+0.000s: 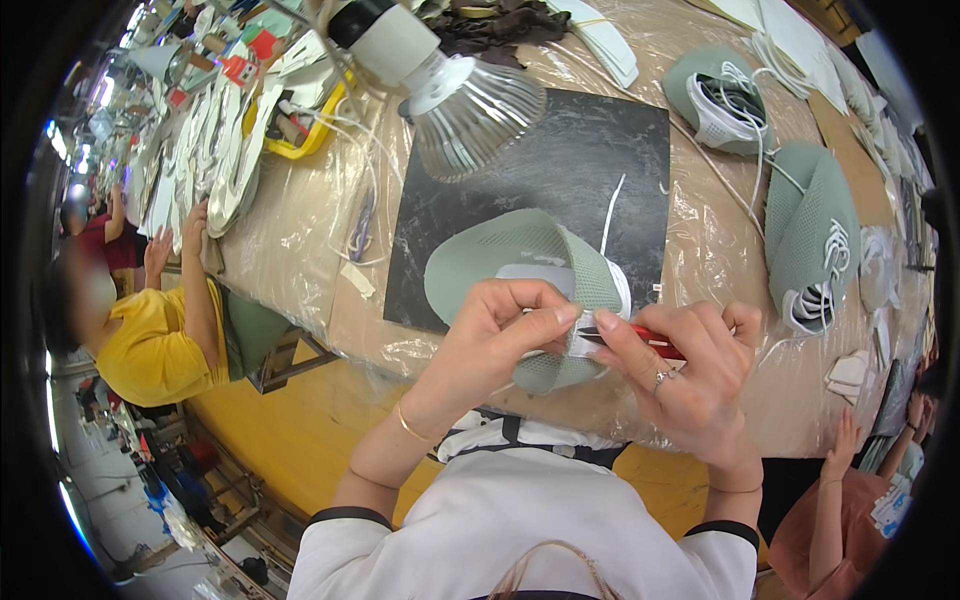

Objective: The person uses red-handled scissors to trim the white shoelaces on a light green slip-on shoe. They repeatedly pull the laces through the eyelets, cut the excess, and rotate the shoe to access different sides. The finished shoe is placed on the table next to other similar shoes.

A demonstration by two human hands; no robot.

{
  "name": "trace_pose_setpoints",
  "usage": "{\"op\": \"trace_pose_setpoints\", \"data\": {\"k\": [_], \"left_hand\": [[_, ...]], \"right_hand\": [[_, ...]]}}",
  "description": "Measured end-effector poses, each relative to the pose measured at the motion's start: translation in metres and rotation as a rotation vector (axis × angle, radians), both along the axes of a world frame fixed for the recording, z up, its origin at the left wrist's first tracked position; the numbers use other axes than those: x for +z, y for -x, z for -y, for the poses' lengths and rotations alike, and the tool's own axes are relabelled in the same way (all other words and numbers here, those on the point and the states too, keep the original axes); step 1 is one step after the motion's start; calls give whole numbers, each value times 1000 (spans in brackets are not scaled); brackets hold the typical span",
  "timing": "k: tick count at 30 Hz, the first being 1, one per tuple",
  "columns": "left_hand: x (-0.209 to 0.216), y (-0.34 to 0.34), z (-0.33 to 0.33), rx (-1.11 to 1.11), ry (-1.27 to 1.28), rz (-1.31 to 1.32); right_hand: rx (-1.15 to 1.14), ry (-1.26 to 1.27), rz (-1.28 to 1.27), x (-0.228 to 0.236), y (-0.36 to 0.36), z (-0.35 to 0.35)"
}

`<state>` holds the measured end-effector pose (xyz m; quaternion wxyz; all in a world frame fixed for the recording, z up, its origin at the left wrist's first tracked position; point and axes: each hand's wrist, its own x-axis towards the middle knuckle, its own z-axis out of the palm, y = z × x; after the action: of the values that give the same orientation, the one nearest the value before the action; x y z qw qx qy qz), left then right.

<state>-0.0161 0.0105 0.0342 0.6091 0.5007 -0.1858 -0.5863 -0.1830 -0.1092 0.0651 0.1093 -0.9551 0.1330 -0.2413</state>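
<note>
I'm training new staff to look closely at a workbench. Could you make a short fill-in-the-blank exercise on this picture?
1. The small tool with the red handle is in the ____ grip.
2. The large flat board beyond the nearest shoe upper is ____.
3. Right of the board, ____ laced green shoe uppers lie on the table.
4. The basket left of the lamp is ____.

Missing words: right; black; two; yellow.

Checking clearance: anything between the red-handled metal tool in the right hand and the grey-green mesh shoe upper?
Nothing visible: the right hand holds the tool close against the shoe upper, beside the left hand. Tip contact unclear.
</note>
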Motion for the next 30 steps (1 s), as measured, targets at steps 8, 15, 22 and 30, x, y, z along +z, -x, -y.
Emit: {"op": "trace_pose_setpoints", "data": {"k": [8, 15, 22, 30], "left_hand": [[-7, -7, 15, -58, -30, -19], [-12, -14, 19, -44, -53, -122], [-18, -26, 13, -81, 34, 31], [-18, -24, 15, -138, 32, 45]], "right_hand": [[-46, 91, -51, -3, -1, 5], [-29, 67, -42, -11, -9, 8], [-83, -181, -61, -14, -17, 13], [-140, -32, -275, 0, -20, 9]]}}
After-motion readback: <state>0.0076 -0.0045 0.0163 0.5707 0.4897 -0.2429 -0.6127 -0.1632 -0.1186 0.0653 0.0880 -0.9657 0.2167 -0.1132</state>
